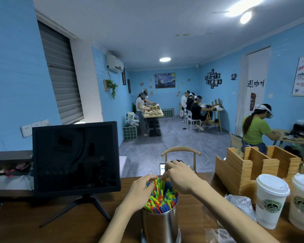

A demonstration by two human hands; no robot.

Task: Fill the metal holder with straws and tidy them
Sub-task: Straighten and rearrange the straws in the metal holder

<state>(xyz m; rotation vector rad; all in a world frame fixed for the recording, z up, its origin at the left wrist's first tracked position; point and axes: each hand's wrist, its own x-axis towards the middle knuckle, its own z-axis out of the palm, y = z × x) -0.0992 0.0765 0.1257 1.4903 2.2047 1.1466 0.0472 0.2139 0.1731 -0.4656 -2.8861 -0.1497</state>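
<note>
A shiny metal holder [160, 223] stands on the wooden counter near the front edge. It is packed with several coloured straws [162, 199] in blue, green, yellow and red that lean toward the back. My left hand [139, 193] is cupped against the left side of the straw tops. My right hand [180, 178] reaches over from the right, and its fingertips pinch the far straw ends. Both hands hide part of the bundle.
A dark monitor [75, 156] on a tripod stand sits left of the holder. At the right are a wooden organiser [249, 167], two lidded paper cups [270, 199] and crumpled plastic wrap [240, 204]. A chair [181, 153] stands behind the counter, with people at tables beyond.
</note>
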